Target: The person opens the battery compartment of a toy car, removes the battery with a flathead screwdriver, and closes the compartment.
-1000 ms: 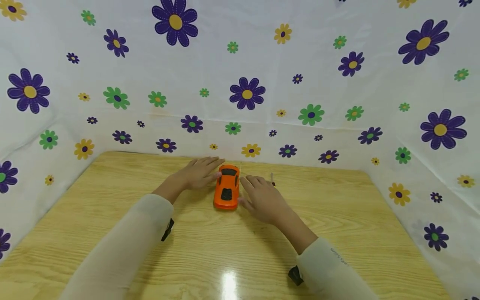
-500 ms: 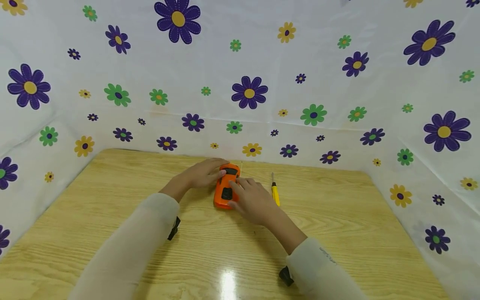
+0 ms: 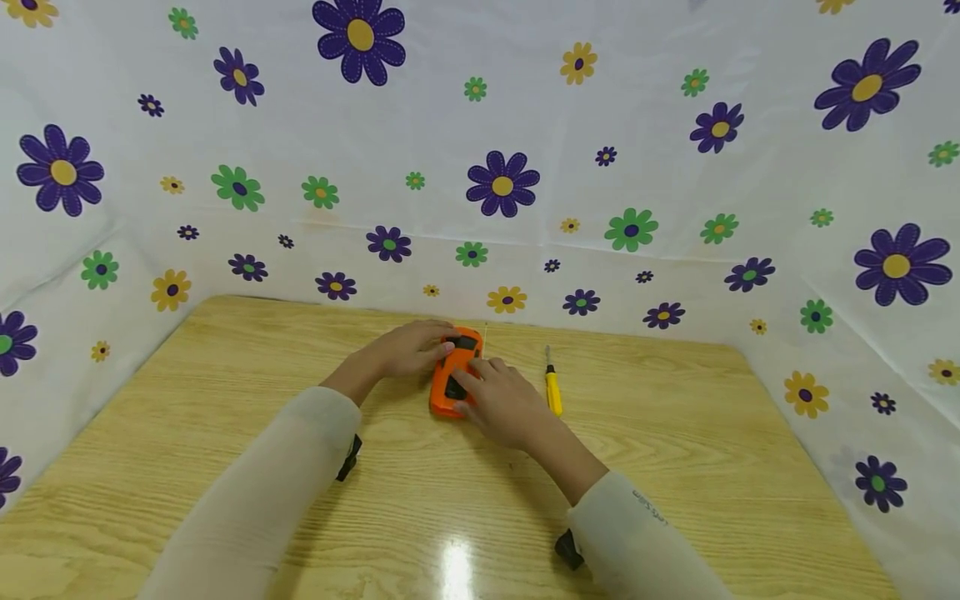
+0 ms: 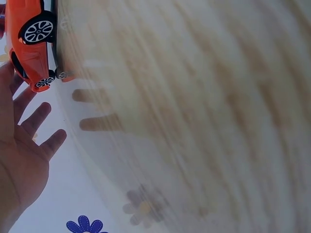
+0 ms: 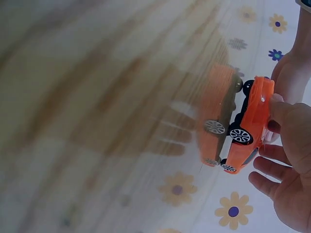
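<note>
An orange toy car (image 3: 442,390) with dark windows rests on the wooden table near its back edge. My left hand (image 3: 405,350) holds its far left end, the thumb on top and the forefinger along the end. From the right, my right hand (image 3: 510,407) grips the car over its near half, covering part of the roof. The left wrist view shows the car (image 4: 30,36) and its silver-spoked wheels beyond the left hand's spread lower fingers. In the right wrist view the car (image 5: 257,114) stands on its wheels beside the right hand, mirrored in the glossy tabletop.
A screwdriver with a yellow handle (image 3: 554,395) lies on the table (image 3: 637,467) just right of the right hand. White cloth (image 3: 420,133) printed with flowers rises behind the table and along both sides.
My right hand has moved left from beside the car onto its top, uncovering the screwdriver. My left hand has shifted slightly right, its thumb now on the car.
</note>
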`<move>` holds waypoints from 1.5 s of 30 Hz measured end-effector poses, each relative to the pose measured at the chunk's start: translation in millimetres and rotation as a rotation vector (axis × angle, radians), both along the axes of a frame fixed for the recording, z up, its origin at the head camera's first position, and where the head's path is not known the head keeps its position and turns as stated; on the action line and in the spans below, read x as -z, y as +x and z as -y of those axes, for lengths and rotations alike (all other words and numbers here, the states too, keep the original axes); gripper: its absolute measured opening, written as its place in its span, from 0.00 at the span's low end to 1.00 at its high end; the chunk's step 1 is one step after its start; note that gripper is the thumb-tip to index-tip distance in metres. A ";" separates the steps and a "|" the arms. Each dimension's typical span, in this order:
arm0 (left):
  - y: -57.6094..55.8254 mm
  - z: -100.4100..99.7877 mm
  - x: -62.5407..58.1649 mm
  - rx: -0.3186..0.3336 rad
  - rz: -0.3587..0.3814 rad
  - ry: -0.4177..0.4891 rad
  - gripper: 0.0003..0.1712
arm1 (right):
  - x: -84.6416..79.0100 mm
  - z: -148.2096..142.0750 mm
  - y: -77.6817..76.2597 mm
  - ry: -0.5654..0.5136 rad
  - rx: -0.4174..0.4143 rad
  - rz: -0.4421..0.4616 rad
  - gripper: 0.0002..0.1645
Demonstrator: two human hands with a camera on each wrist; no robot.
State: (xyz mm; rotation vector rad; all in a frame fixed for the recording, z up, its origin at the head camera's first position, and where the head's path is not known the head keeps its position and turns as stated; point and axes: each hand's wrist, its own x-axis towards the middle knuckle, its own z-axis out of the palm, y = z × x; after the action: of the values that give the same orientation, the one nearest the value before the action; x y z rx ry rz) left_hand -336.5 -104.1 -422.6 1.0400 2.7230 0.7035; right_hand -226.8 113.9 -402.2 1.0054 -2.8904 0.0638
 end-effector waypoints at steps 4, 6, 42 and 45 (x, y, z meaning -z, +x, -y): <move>0.4 -0.5 -1.2 -0.006 0.003 -0.008 0.28 | -1.8 -2.2 -0.5 -0.004 -0.012 0.025 0.31; 0.9 0.0 -1.9 -0.016 0.000 -0.021 0.28 | -4.0 -4.0 -1.1 -0.016 -0.013 0.048 0.30; 13.6 7.8 -9.0 0.079 -0.127 -0.127 0.27 | -2.1 -26.6 -0.8 -0.120 0.034 0.059 0.32; 13.9 6.1 -8.9 0.086 -0.142 -0.131 0.26 | -0.5 -23.4 2.6 -0.120 0.047 0.046 0.32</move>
State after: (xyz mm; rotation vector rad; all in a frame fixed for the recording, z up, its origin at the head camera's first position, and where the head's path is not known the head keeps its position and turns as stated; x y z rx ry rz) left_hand -322.6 -110.2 -413.7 1.2096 2.7782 0.4466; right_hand -224.2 137.3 -401.7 0.9275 -2.9095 0.2569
